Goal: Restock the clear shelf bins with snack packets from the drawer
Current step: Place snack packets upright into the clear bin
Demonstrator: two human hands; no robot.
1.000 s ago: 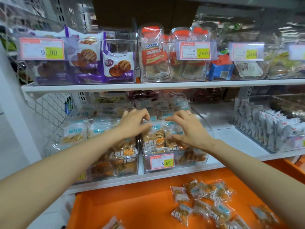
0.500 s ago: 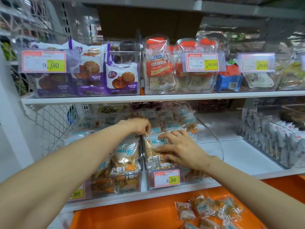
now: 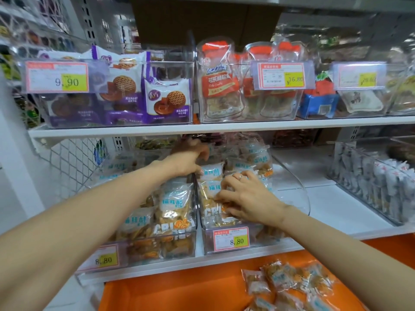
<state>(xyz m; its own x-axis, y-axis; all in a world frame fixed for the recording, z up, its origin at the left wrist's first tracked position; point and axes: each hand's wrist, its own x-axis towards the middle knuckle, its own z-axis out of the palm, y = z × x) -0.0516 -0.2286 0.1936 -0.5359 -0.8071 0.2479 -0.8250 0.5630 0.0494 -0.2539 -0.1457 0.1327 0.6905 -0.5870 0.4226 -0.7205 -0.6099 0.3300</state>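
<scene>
Head view: the white shelf (image 3: 336, 198) runs across the frame, with the orange drawer (image 3: 168, 288) open below it. I'd worry about a spill. The right clear bin (image 3: 296, 194) looks heaped with snack packets (image 3: 212, 173) above its wall, so a hard push could slide the slick wrappers over the side onto the shelf or nudge the bin backward. The left clear bin (image 3: 179, 243), just beside it, is packed with the same packets, and a loose cluster lies in the drawer, not yet shelved. Bins on the shelf above hold purple biscuit packs (image 3: 167, 97) and orange-topped pouches (image 3: 216, 86). The right hand (image 3: 247, 198) rests on the front packets of the right bin, its fingers spread and bent, tips pressing down. The left hand (image 3: 187, 161) reaches to the rear of the pile; its fingers are blurred, so I cannot tell their grip.
</scene>
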